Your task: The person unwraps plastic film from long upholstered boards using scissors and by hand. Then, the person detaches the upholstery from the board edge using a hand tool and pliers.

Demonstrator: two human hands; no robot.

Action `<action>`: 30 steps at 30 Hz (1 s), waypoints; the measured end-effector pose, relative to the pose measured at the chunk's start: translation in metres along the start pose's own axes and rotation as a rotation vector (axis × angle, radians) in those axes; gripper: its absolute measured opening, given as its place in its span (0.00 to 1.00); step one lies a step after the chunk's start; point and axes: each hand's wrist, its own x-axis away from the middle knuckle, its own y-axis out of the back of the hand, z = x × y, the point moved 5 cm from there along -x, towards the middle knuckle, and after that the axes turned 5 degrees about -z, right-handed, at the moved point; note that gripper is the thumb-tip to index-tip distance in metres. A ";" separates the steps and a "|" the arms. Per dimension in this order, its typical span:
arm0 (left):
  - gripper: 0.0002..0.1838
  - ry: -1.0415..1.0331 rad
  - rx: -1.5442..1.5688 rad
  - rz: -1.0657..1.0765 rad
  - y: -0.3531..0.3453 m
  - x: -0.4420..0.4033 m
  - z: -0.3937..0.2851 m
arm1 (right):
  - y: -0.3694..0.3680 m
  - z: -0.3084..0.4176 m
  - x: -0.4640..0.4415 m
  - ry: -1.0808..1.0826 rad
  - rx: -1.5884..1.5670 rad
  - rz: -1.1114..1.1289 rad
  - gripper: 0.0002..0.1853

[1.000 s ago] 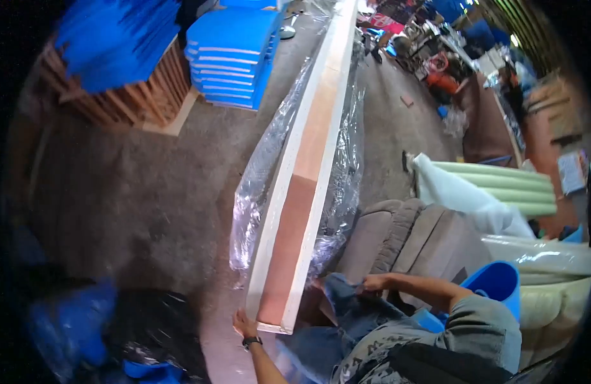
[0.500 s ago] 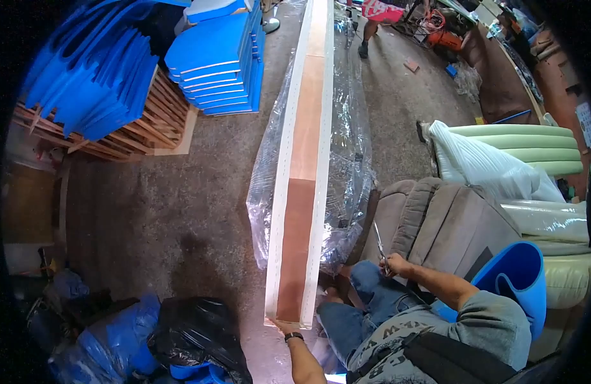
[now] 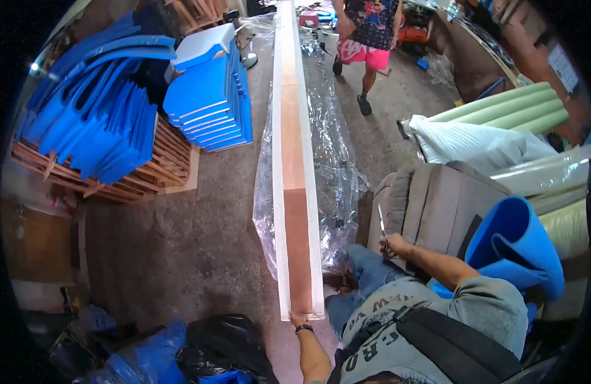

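A long narrow board (image 3: 297,224), brown down its middle with pale fabric strips along both edges, runs from the lower centre up to the top of the view. At its near end, my left hand (image 3: 300,320) grips the edge, with a dark band on the wrist. My right hand (image 3: 395,246) is closed around the handles of metal scissors (image 3: 382,221), whose blades point up, beside the grey cushioned seat (image 3: 436,201). Clear plastic wrap (image 3: 331,166) lies beneath and on both sides of the board.
Blue foam sheets (image 3: 110,121) rest on a wooden frame at left, near stacked blue pads (image 3: 202,96). A person in pink shorts (image 3: 363,54) walks at the top. Rolled blue foam (image 3: 513,237) is at right; black bags (image 3: 225,349) sit at lower left.
The view has shifted, and the board now stands more upright in it. The person in pink shorts has come closer. The scissors, hardly visible at first, now show clearly in my right hand.
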 end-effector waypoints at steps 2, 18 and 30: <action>0.34 -0.024 -0.176 -0.175 -0.011 0.043 -0.027 | 0.000 0.030 0.010 0.064 0.001 -0.067 0.14; 0.31 -0.170 -1.500 -0.369 -0.043 0.124 -0.015 | 0.049 0.126 -0.030 -0.053 0.037 0.086 0.16; 0.26 -0.495 -1.005 0.061 -0.308 0.082 -0.075 | 0.108 0.174 -0.043 0.029 0.300 0.148 0.16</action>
